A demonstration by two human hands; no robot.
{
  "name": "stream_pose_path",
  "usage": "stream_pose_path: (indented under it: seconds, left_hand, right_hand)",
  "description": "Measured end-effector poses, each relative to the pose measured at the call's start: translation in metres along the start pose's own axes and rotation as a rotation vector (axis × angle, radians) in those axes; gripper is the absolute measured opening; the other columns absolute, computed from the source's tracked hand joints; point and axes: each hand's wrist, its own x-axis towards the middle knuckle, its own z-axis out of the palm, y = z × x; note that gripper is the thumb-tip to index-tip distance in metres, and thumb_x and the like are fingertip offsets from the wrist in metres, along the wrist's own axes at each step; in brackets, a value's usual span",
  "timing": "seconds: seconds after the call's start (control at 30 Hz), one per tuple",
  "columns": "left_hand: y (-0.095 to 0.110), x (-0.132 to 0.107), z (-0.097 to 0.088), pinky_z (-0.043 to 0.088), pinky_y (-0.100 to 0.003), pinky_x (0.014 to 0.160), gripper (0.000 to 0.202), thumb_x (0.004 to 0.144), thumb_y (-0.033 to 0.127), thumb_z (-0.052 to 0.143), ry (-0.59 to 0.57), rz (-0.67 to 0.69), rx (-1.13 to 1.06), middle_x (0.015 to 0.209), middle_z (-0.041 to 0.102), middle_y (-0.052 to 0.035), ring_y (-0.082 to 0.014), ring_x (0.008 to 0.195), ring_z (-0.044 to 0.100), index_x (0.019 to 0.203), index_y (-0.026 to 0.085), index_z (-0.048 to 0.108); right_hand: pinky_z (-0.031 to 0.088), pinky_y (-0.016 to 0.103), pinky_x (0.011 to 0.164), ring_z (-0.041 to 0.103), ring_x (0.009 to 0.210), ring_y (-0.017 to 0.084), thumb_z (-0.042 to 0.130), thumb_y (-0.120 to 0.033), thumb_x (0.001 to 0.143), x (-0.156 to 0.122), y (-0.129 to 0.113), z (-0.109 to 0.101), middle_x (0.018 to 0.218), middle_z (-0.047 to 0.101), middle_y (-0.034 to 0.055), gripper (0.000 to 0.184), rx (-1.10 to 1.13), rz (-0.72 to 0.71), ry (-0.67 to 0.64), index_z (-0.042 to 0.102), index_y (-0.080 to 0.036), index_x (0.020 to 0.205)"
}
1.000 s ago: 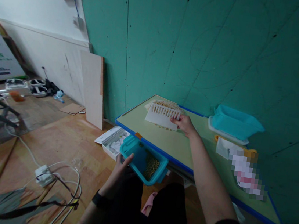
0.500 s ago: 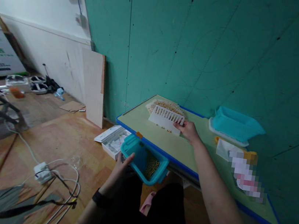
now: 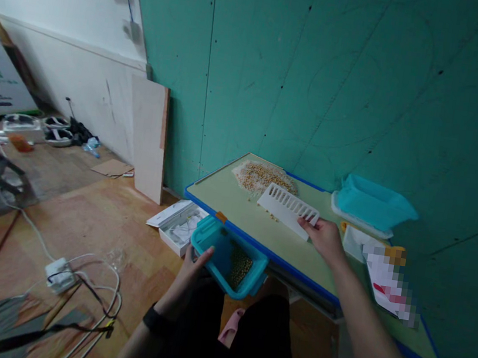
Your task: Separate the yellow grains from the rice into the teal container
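My left hand (image 3: 191, 268) grips the near-left rim of a blue plastic container (image 3: 218, 252), held tilted just below the table's front edge. Small beans (image 3: 239, 269) lie in its right end. A white slotted plastic piece (image 3: 286, 211), with a row of openings along its far edge, is pinched at its right end by my right hand (image 3: 320, 235). It stands over the pale green tabletop (image 3: 227, 198), and a few loose grains lie by its near edge. Behind and left of it spreads a pile of mixed yellow and whitish grains (image 3: 261, 176).
A second blue container (image 3: 373, 201) sits on a white lid at the table's back right. Nearby lie a white packet (image 3: 357, 243) and a yellow object (image 3: 395, 255). An open white box (image 3: 178, 233) rests on the floor left of the table, and cables and a power strip (image 3: 60, 275) farther left.
My right hand has moved the white slotted piece right and toward me, away from the grain pile, uncovering more of it. My left hand still holds the container in about the same place.
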Motion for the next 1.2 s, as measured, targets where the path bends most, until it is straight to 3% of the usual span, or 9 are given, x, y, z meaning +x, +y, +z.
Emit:
stream_pose_path:
  seconds: [0.23, 0.37, 0.47, 0.67, 0.8, 0.9, 1.03, 1.13, 1.2]
  left_hand:
    - [-0.001, -0.004, 0.004, 0.073, -0.052, 0.100, 0.100, 0.086, 0.076, 0.097, 0.011, -0.027, 0.012, 0.172, 0.063, -0.0179, -0.0398, 0.132, 0.082, 0.161, 0.039, 0.043]
    - [0.004, -0.004, 0.004, 0.074, -0.047, 0.092, 0.096, 0.088, 0.075, 0.096, 0.027, -0.035, 0.026, 0.168, 0.065, -0.0165, -0.0364, 0.123, 0.085, 0.160, 0.038, 0.044]
    - [0.010, -0.004, 0.007, 0.074, -0.047, 0.091, 0.098, 0.088, 0.074, 0.095, 0.010, -0.069, 0.007, 0.162, 0.068, -0.0171, -0.0368, 0.119, 0.086, 0.163, 0.038, 0.044]
    - [0.020, -0.006, 0.016, 0.074, -0.050, 0.093, 0.092, 0.096, 0.070, 0.089, -0.015, -0.186, 0.002, 0.155, 0.073, -0.0203, -0.0375, 0.114, 0.087, 0.167, 0.035, 0.043]
    - [0.027, -0.006, 0.009, 0.074, -0.048, 0.090, 0.091, 0.096, 0.070, 0.090, -0.039, -0.138, 0.001, 0.156, 0.073, -0.0197, -0.0360, 0.113, 0.087, 0.167, 0.035, 0.046]
    - [0.034, -0.008, 0.000, 0.073, -0.045, 0.089, 0.093, 0.092, 0.072, 0.093, -0.030, -0.103, 0.019, 0.156, 0.073, -0.0207, -0.0370, 0.117, 0.087, 0.166, 0.034, 0.050]
    - [0.040, -0.012, -0.006, 0.073, -0.040, 0.087, 0.088, 0.099, 0.069, 0.088, -0.042, -0.053, 0.071, 0.161, 0.071, -0.0203, -0.0345, 0.120, 0.086, 0.168, 0.031, 0.047]
    - [0.041, -0.014, -0.007, 0.073, -0.038, 0.087, 0.082, 0.106, 0.066, 0.082, -0.061, -0.050, 0.082, 0.165, 0.069, -0.0197, -0.0320, 0.119, 0.086, 0.170, 0.032, 0.044]
    - [0.041, -0.015, -0.008, 0.073, -0.039, 0.088, 0.078, 0.108, 0.065, 0.079, -0.066, -0.040, 0.083, 0.165, 0.069, -0.0189, -0.0325, 0.124, 0.084, 0.169, 0.032, 0.045]
  right_hand:
    - [0.044, 0.032, 0.053, 0.069, 0.055, 0.026, 0.069, -0.086, 0.086, -0.043, -0.015, -0.015, 0.052, 0.069, 0.0070, 0.071, -0.066, -0.051, 0.106, 0.083, -0.019, 0.065]
    - [0.045, 0.031, 0.049, 0.070, 0.049, 0.024, 0.063, -0.085, 0.099, -0.072, -0.029, -0.013, 0.057, 0.076, 0.0105, 0.076, -0.125, -0.159, 0.137, 0.087, -0.018, 0.070]
    - [0.052, 0.030, 0.051, 0.077, 0.052, 0.025, 0.063, -0.069, 0.110, -0.094, -0.040, -0.006, 0.068, 0.084, 0.0131, 0.064, -0.179, -0.310, 0.175, 0.093, -0.019, 0.083]
    - [0.070, 0.024, 0.078, 0.091, 0.079, 0.023, 0.065, -0.024, 0.116, -0.137, -0.073, 0.011, 0.096, 0.094, 0.0112, 0.031, -0.152, -0.627, 0.168, 0.094, -0.020, 0.106]
    - [0.072, 0.025, 0.081, 0.091, 0.080, 0.021, 0.067, -0.020, 0.115, -0.151, -0.085, 0.020, 0.098, 0.094, 0.0088, 0.027, -0.081, -0.647, 0.145, 0.094, -0.022, 0.110]
    - [0.070, 0.027, 0.074, 0.090, 0.074, 0.023, 0.071, -0.029, 0.113, -0.128, -0.078, 0.024, 0.093, 0.093, 0.0085, 0.025, -0.051, -0.589, 0.197, 0.094, -0.023, 0.107]
    - [0.066, 0.031, 0.066, 0.089, 0.076, 0.028, 0.075, -0.047, 0.106, -0.053, -0.057, 0.031, 0.087, 0.092, 0.0100, 0.033, -0.020, -0.371, 0.227, 0.093, -0.024, 0.092]
    - [0.067, 0.035, 0.073, 0.088, 0.080, 0.031, 0.080, -0.044, 0.099, -0.001, -0.046, 0.040, 0.085, 0.091, 0.0102, 0.029, 0.003, -0.268, 0.188, 0.089, -0.023, 0.081]
    - [0.067, 0.036, 0.077, 0.088, 0.083, 0.031, 0.083, -0.038, 0.096, 0.016, -0.043, 0.047, 0.088, 0.092, 0.0096, 0.021, 0.008, -0.245, 0.149, 0.091, -0.022, 0.085]
